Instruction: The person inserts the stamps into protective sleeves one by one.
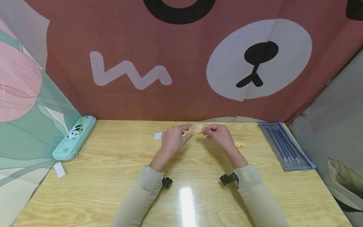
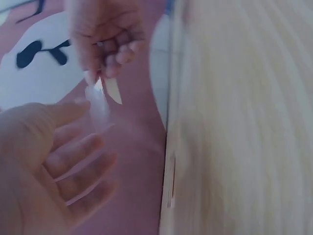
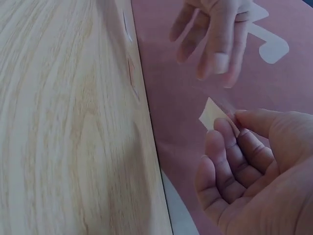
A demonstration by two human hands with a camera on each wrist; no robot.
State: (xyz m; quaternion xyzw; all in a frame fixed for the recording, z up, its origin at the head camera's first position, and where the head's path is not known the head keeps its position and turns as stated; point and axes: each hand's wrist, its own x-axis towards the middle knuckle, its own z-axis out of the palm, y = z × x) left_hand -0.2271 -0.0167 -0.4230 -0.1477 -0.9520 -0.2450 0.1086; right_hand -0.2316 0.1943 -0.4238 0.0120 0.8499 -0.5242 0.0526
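Mid-frame in the head view, above the bench (image 1: pixel 122 157), I see the right hand (image 1: pixel 217 134), its grip pinching a small zigzag-edged piece (image 3: pixel 211 113). Just left, the left hand (image 1: pixel 174 137) has its grip released.

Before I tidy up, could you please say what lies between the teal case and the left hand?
The head view shows a small white card on the tabletop between the teal case and left hand, nearer the hand.

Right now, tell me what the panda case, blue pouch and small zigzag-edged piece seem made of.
Panda case: probably coated plastic, its rounded shell smooth. Blue pouch: likely translucent plastic or mesh; its inside shows through. Small zigzag-edged piece: perhaps matte paper or film, thin and pale.
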